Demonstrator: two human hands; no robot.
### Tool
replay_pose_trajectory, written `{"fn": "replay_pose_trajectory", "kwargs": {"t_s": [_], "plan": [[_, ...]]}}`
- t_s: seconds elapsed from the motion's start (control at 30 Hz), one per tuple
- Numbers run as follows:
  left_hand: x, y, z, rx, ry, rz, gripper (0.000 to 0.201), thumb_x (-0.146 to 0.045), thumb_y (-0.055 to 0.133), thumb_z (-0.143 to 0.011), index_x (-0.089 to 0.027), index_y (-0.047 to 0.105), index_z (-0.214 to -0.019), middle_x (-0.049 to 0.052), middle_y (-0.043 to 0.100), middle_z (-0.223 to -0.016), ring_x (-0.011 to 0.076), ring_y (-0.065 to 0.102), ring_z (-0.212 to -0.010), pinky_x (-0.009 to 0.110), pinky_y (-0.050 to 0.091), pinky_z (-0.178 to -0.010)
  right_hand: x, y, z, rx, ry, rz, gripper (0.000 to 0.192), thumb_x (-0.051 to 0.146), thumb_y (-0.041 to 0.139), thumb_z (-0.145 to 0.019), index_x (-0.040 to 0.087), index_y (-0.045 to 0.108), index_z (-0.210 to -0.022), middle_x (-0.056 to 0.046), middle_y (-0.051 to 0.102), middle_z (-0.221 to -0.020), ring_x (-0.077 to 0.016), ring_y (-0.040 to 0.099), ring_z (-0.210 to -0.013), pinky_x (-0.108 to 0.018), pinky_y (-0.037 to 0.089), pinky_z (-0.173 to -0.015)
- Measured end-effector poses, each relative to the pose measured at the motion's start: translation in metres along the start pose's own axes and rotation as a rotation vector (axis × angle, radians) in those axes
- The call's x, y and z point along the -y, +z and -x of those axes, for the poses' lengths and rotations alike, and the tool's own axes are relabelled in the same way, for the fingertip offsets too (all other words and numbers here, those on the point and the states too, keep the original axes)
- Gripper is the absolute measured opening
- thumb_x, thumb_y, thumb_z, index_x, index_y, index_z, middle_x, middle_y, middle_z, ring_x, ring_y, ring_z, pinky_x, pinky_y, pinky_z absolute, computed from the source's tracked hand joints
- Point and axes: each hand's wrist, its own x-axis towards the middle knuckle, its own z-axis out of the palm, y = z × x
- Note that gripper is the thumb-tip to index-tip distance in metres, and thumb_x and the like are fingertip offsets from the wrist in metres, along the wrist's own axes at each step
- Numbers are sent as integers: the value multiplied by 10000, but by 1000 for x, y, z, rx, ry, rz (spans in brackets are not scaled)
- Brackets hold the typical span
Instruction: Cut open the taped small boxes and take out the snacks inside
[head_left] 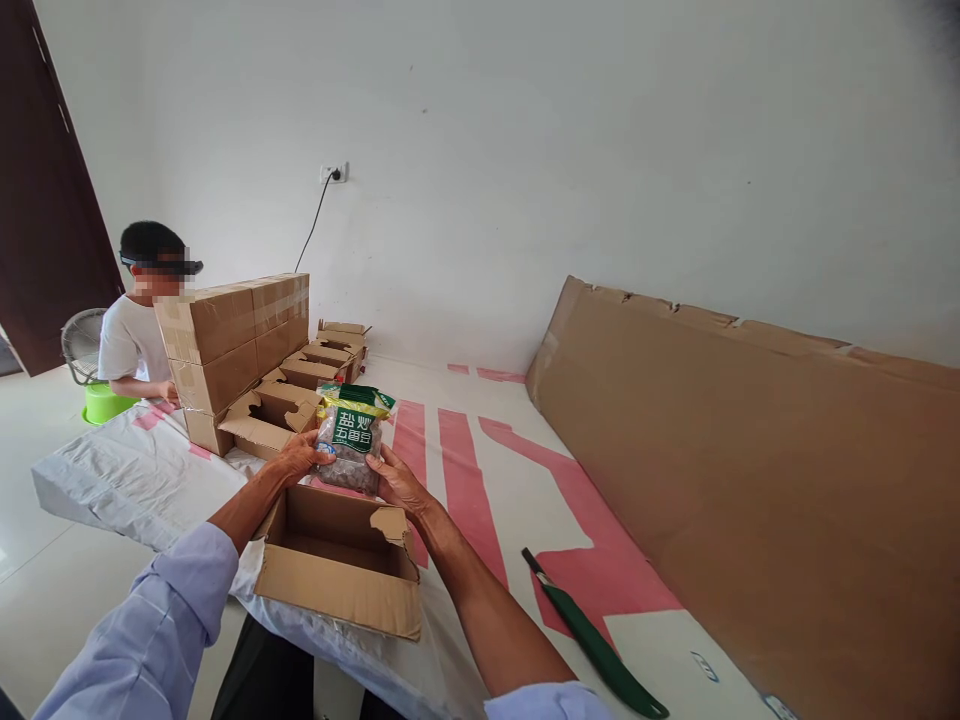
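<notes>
Both hands held a snack packet upright above the far edge of an open cardboard box: the left hand gripped its left side and the right hand its lower right corner, fingers closed on the film. The packet bore a green label with white characters and a clear lower part showing brownish contents. The box lay on a white sheet with red bands, its flaps turned outward, and nothing could be made out inside it. Beyond the packet ran a row of further open cartons, and behind these rose a stack of sealed cartons, which hid part of a second person in a white shirt seated at the far left. A green-handled knife lay on the sheet to the right, well apart from the box. A large flattened cardboard panel leaned along the right side. A cable hung from a wall socket.
</notes>
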Motion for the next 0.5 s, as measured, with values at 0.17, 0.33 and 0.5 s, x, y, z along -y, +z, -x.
{"fn": "replay_pose_trajectory", "kwargs": {"t_s": [0.17, 0.33, 0.5], "plan": [[-3, 4, 3, -7, 22, -45, 565, -190, 1010, -440, -126, 791, -957, 68, 796, -861, 198, 729, -774, 333, 584, -800, 1, -4, 4, 15, 45, 43, 653, 476, 929, -704, 279, 674, -1272, -80, 805, -1163, -312, 758, -983, -453, 618, -784], [-6, 9, 8, 5, 55, -143, 562, -296, 1005, -463, -136, 790, -957, 79, 793, -879, 216, 727, -798, 362, 581, -822, -2, -4, 5, -1, 50, 67, 572, 518, 928, -680, 222, 735, -1131, -86, 823, -1034, -295, 757, -878, -439, 611, -753], [-15, 17, 8, 5, 119, -341, 506, -405, 970, -555, -135, 781, -939, 50, 757, -804, 200, 697, -751, 358, 567, -800, -2, -2, 8, -79, -20, 83, 560, 495, 926, -688, 236, 747, -1151, -83, 822, -1121, -312, 759, -1017, -460, 609, -884]]}}
